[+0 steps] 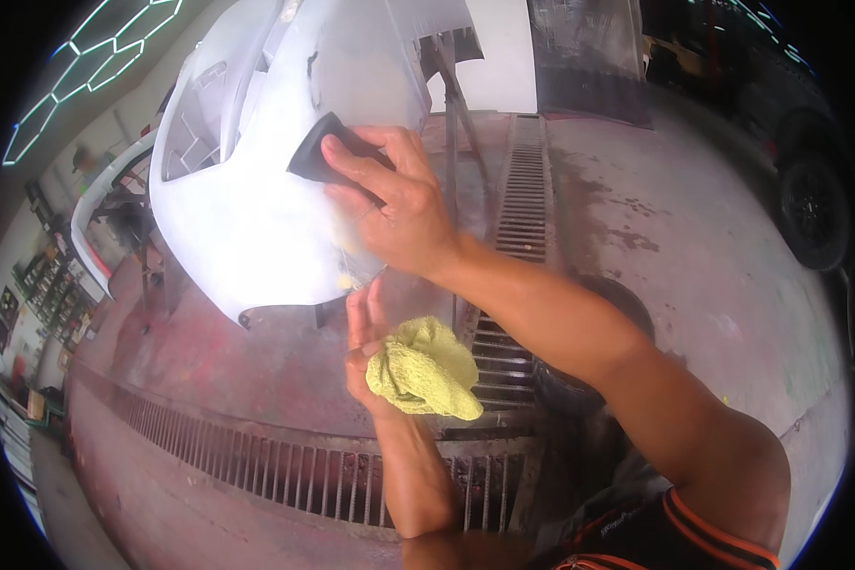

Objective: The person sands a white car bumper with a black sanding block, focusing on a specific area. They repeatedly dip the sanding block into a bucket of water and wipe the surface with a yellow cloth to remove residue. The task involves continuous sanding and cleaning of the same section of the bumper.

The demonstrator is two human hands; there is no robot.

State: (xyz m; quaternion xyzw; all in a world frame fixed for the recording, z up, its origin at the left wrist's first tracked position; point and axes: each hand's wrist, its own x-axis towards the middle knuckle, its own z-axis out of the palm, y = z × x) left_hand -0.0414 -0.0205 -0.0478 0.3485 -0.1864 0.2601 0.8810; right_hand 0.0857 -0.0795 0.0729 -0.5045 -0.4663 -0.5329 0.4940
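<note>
A white, primer-coated car bumper (228, 228) stands in front of me on a stand, with a few dark and yellowish marks on its surface. My right hand (399, 199) grips a dark sanding block (328, 152), its face laid against the bumper's rounded corner. Lower down, my left hand (361, 328) holds a crumpled yellow cloth (423, 370) by the thumb and palm. Its fingertips reach up to the bumper's lower edge, near a small yellowish patch (345, 282); whether they touch it I cannot tell.
Metal floor grates (285, 470) run across in front of me and away to the far side. A second bumper (90, 223) stands at the left, near a wall rack (52, 290). A dark vehicle with a black wheel (815, 204) is at the right.
</note>
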